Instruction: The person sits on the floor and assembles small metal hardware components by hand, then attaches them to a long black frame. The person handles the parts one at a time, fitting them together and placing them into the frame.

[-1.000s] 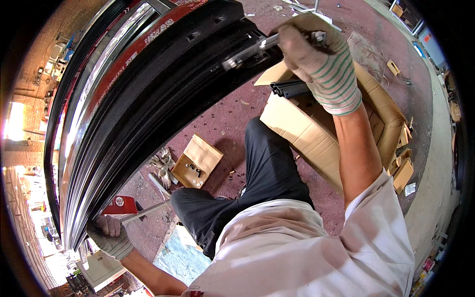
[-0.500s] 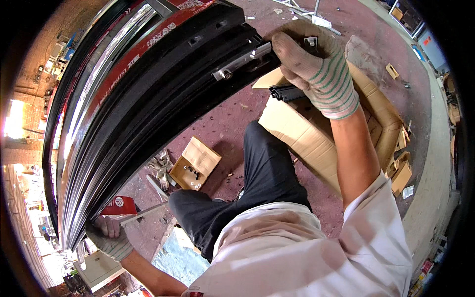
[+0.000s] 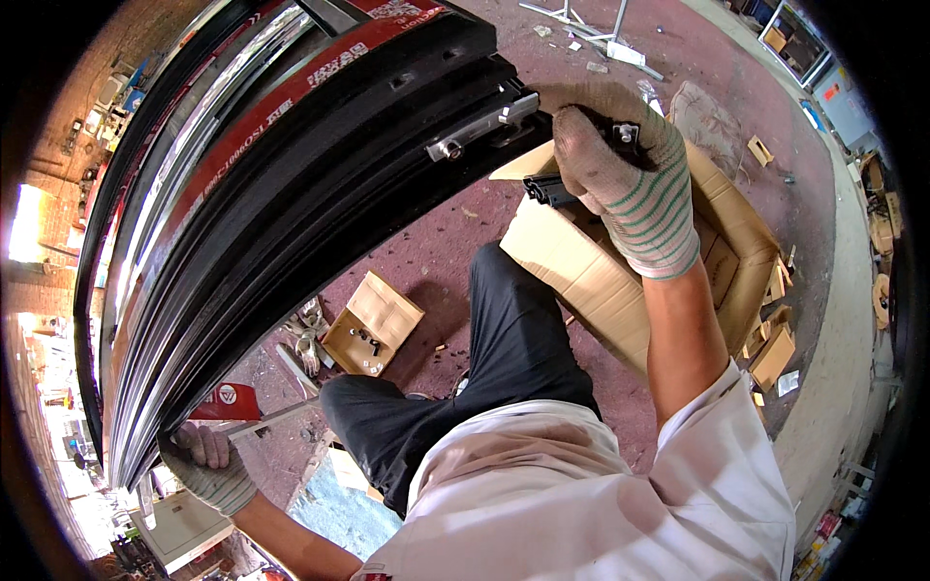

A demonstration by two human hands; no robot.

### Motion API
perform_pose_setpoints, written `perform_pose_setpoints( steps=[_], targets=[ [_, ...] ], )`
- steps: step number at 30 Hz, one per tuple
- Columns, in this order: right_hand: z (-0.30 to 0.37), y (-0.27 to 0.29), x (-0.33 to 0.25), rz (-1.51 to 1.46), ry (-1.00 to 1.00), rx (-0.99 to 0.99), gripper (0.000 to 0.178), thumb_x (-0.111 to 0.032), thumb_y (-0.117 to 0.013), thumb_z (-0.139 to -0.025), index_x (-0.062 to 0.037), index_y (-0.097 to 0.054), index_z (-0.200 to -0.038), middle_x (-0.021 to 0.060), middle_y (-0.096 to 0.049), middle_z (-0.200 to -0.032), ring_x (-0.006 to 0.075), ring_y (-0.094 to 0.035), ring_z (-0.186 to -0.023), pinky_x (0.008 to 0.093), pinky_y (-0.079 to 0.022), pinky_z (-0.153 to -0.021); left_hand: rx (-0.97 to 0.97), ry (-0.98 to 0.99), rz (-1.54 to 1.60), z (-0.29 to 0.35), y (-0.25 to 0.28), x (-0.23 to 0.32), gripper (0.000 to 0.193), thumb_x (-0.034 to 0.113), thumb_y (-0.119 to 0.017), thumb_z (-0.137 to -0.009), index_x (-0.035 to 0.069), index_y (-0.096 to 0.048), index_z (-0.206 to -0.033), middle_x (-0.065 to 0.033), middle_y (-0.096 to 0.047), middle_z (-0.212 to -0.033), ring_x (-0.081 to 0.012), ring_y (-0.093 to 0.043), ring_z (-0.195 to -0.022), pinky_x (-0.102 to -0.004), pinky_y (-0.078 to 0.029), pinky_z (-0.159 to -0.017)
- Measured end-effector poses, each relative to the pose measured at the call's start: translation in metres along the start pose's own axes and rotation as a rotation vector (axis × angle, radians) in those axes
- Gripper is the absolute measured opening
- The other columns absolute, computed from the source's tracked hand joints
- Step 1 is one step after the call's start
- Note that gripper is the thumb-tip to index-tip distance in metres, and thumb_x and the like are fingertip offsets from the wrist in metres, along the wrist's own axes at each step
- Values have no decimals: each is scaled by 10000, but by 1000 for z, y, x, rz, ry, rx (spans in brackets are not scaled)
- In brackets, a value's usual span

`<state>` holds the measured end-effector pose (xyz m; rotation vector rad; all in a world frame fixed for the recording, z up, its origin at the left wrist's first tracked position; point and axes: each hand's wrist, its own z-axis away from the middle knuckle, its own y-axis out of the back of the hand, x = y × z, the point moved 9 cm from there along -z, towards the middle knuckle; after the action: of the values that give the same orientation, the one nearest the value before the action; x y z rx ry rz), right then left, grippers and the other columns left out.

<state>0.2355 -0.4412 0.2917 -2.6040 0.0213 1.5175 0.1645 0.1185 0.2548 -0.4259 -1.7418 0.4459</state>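
Observation:
A long black framed panel with a red printed strip along its edge slants from upper middle to lower left, seemingly curved by the lens. A silver metal bracket with a bolt sits in its channel near the upper end. My left hand, in a striped knit glove, has its fingers curled against the panel's lower end. My right hand, gloved alike, is closed just beside the upper end, around a small dark fitting with a shiny metal bolt. The palm hides most of that piece.
An open cardboard box with black profiles stands by my right knee. A small open carton of little parts and some gloves lie on the red floor. Metal stands and a sack lie farther off.
My right hand has moved slightly down, and its wrist has turned so the bolted fitting sits differently in the fingers. My left hand stays at the panel's lower end.

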Motion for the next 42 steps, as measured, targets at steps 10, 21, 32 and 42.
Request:
perform_pose_setpoints(
  steps=[10, 21, 32, 42],
  targets=[
    [16, 73, 55, 60, -281, 118, 253, -281, -725, -936, -78, -716, -1086, -27, -661, -854, 55, -603, -746, 203, -503, -643, 121, -62, -40, 3, 18, 1, 513, 354, -402, -1093, -22, -656, -853, 6, -358, -475, -94, -279, -342, -234, -285, -337],
    [129, 170, 221, 248, -972, 493, 348, -393, -700, -948, -101, -634, -771, -39, -451, -547, 82, -368, -429, 271, -285, -396, 29, -5, 55, 30, -4, -41, 516, 381, -378, -1100, -9, -686, -962, -20, -419, -538, -98, -298, -366, -247, -295, -343],
    [136, 169, 290, 259, -1192, 622, 361, -431, -822, -838, -96, -714, -920, 16, -602, -799, 148, -464, -689, 307, -408, -593, 56, 364, 198, 60, -60, -159, 354, 319, -435, -1094, 42, -618, -968, 8, -343, -602, -87, -322, -445, -244, -316, -411],
    [136, 149, 278, 70, -1229, 618, 284, -352, -714, -908, -121, -688, -1071, 42, -607, -949, 163, -456, -728, 345, -440, -742, 223, 535, 55, 69, -89, -198, 387, 351, -563, -1044, 99, -575, -751, 29, -385, -537, -74, -309, -401, -236, -267, -378]
  ],
)
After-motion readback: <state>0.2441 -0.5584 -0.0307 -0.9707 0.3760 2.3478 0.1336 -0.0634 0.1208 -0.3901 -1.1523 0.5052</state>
